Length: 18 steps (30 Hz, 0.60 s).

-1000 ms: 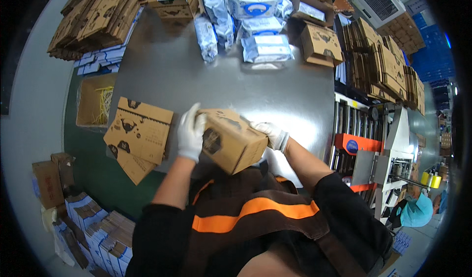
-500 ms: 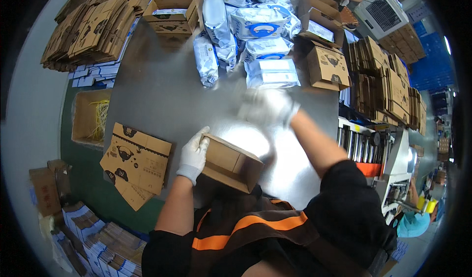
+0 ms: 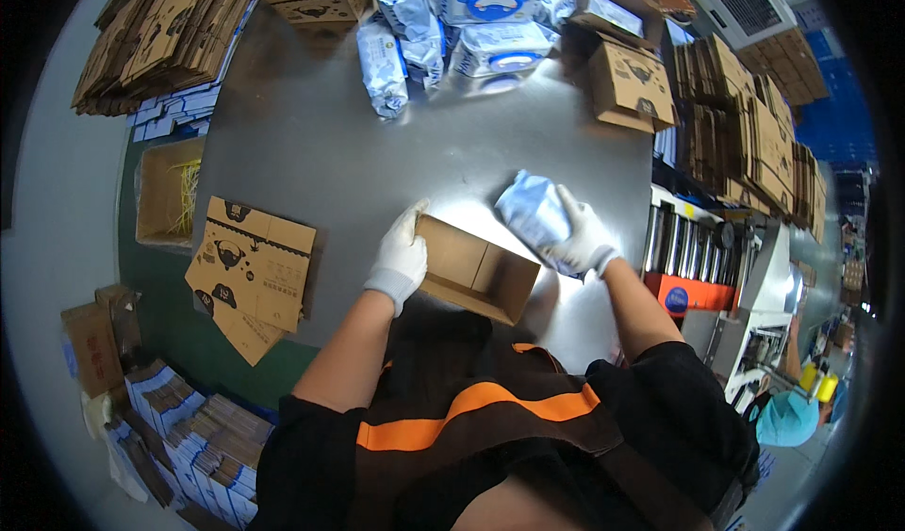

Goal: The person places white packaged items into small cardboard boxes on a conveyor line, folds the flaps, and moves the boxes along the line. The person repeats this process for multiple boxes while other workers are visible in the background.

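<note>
My left hand [image 3: 403, 252], in a white glove, grips the left end of an open brown cardboard box [image 3: 474, 269]. The box's inside faces up toward me and holds nothing that I can see. To the right of it, my gloved right hand [image 3: 580, 237] is closed on a pale blue-and-white soft pack of wipes [image 3: 531, 209], which is tilted and slightly blurred just above the table. The pack is beside the box, not in it. At the far side of the table lies a pile of similar packs [image 3: 495, 49].
Flat printed cartons [image 3: 259, 262] lie at the table's left edge. Open boxes with packs in them [image 3: 316, 3] stand at the far left; a closed box [image 3: 633, 88] sits far right. Stacked flattened cartons [image 3: 174, 36] flank the metal table [image 3: 283, 145]. A roller machine [image 3: 693, 258] stands at right.
My right hand has taken the nearest pack from the pile and brought it toward me, beside the box. My left hand and the box have moved slightly right and away from me.
</note>
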Tool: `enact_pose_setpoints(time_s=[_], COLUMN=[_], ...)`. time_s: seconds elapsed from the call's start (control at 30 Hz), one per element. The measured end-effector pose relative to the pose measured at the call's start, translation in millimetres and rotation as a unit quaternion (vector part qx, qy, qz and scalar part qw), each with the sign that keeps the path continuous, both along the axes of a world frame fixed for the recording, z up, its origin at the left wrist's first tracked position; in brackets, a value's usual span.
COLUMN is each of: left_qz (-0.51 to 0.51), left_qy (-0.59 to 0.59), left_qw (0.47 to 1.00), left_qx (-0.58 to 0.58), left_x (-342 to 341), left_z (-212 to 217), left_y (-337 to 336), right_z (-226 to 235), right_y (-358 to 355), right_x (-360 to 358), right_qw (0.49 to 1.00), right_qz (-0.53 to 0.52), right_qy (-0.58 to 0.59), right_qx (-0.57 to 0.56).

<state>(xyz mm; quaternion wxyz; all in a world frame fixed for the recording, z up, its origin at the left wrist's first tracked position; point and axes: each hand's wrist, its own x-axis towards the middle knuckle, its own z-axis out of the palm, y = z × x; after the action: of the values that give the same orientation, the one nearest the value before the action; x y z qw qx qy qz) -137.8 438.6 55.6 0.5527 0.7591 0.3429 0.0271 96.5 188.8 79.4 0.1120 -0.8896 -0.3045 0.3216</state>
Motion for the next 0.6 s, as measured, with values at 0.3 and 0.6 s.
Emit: enact_pose_setpoints(time_s=[0.3,0.6], left_qz=[0.039,0.121], left_qy=[0.009,-0.084], left_qw=[0.957,0.876], left_qx=[-0.287,-0.46], left_x=[31.1,18.4], left_z=[-0.5,2.0], left_y=[-54.5,-64.4], right_z=[104.6,56.2], right_y=[-0.6,-36.1], right_x=[-55.2,-91.2], right_qw=[0.894,0.946], right_qz=[0.153,0.191], right_qy=[0.259,0.18], right_qx=[0.332,0.192])
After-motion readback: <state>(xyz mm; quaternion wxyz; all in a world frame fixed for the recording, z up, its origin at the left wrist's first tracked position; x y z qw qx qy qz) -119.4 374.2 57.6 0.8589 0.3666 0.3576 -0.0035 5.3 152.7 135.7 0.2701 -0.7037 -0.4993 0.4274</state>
